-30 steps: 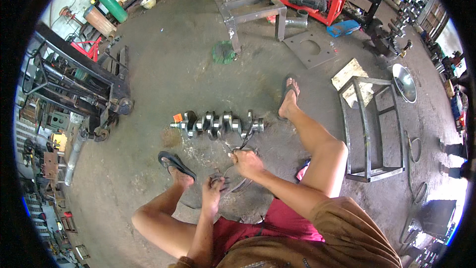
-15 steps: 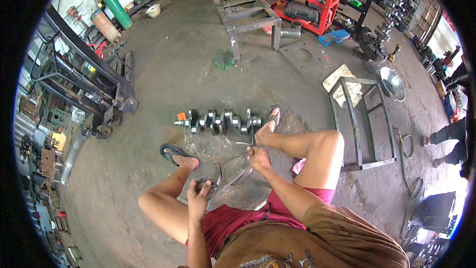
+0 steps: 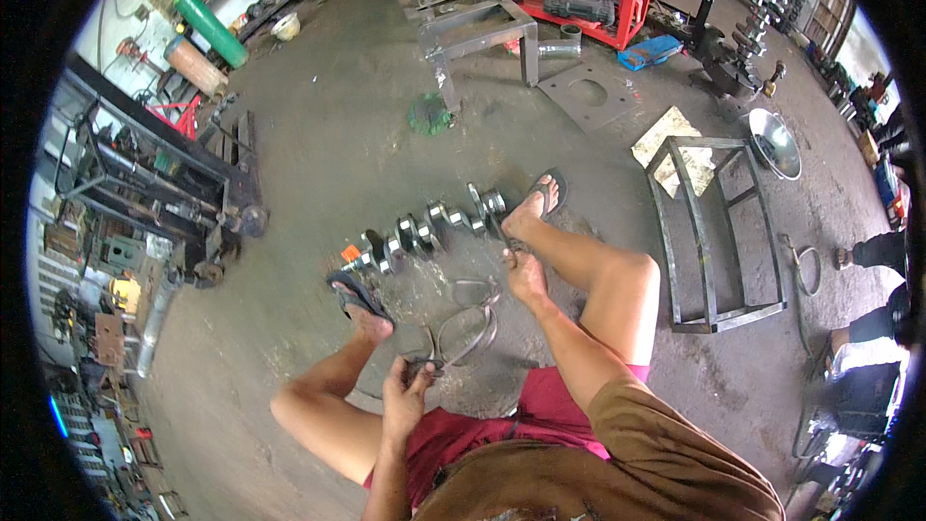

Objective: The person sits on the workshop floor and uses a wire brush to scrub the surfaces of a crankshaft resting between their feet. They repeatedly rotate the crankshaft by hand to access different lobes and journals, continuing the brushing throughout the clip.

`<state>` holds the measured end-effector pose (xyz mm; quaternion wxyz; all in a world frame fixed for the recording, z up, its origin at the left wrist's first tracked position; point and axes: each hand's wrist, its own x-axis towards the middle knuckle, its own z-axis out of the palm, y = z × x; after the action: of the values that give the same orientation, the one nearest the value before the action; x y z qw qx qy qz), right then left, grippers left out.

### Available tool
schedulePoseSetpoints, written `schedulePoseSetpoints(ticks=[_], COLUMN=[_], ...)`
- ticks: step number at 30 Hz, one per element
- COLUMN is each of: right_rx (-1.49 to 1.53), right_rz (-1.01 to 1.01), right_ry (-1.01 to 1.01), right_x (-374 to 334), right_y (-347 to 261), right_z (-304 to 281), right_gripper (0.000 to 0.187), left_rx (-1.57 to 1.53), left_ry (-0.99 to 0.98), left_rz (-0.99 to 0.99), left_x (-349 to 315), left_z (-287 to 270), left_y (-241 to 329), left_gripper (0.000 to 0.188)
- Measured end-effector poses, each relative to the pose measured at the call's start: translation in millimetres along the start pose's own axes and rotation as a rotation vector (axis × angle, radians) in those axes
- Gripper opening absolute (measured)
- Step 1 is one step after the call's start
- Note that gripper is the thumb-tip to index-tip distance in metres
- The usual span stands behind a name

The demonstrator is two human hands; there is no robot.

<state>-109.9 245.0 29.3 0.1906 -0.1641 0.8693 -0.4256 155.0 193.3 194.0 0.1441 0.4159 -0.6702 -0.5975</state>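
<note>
Left hand: was closed on one end of thin metal rings on the rough concrete floor
Right hand: pinched their far end; lumpy steel crankshaft lay just beyond

Seated on the workshop floor, crankshaft lying crosswise ahead between both feet, wire loops just behind it between left hand and right hand, metal frame standing to the right.
</note>
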Motion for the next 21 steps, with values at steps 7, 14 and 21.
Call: schedulePoseSetpoints(ticks=[7, 14, 21], right_rx=[0.027, 0.005, -0.156], right_rz=[-0.034, -0.132, -0.016], right_ry=[-0.131, -0.129, -0.287], right_x=[-4, -10, -3], right_y=[-14, 11, 5], right_z=[20, 4, -7], right_gripper=[0.033, 0.023, 0.020], left_rx=[0.273, 0.480, 0.389], left_ry=[-0.139, -0.447, -0.315], left_rz=[0.260, 0.596, 0.747], left_x=[93, 182, 211], left_z=[64, 107, 116], left_y=[15, -14, -34], left_gripper=[0.030, 0.031, 0.021])
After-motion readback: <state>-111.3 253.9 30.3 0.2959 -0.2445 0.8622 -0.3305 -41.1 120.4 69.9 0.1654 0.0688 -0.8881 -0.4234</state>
